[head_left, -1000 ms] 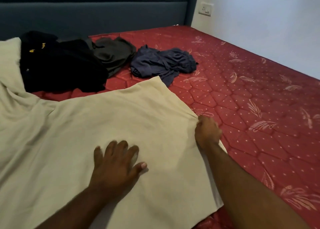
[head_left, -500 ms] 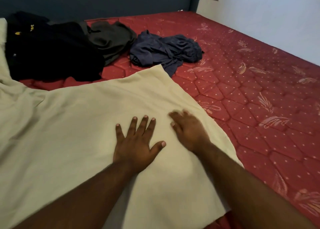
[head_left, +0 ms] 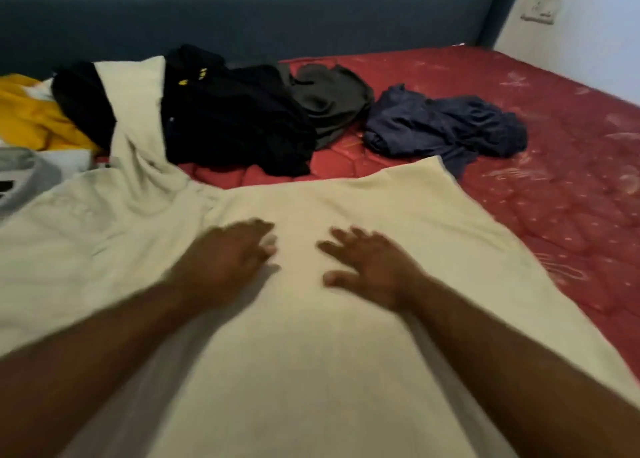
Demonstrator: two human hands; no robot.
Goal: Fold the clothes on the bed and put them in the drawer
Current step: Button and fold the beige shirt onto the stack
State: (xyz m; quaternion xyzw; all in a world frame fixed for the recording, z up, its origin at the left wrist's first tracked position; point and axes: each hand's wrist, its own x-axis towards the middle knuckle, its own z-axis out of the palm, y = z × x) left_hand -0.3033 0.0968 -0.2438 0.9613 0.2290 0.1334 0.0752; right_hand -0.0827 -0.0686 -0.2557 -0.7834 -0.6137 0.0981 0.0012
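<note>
Your left hand [head_left: 228, 256] and right hand [head_left: 372, 265] both lie flat on the cream garment [head_left: 311, 336], fingers straight and spread, palms down, gripping nothing. They sit near each other on its middle, a strip of bare cloth between them; both are blurred, so finer finger detail cannot be told.

The cream garment is spread across the near part of the bed [head_left: 554, 180], filling most of the view from the left edge to its right border, which runs diagonally over the red quilted mattress. One part of it reaches up toward the headboard [head_left: 242, 14] at the upper left, creased and bunched where it leaves the main body.

Beyond your hands the other clothes lie in a loose row. A black garment [head_left: 235, 121] with small yellow marks lies against that raised cream strip, touching it. Just to its right a dark grey garment [head_left: 329, 101] is partly tucked under the black one. Further right, a crumpled navy garment [head_left: 446, 125] sits just behind the far corner of the cream cloth. On the left, another black piece [head_left: 83, 101] lies over a yellow garment [head_left: 31, 118], with a grey-and-white item [head_left: 27, 173] at the left edge just beside the cream cloth.

A wall socket [head_left: 538, 9] is on the white wall at the upper right.
</note>
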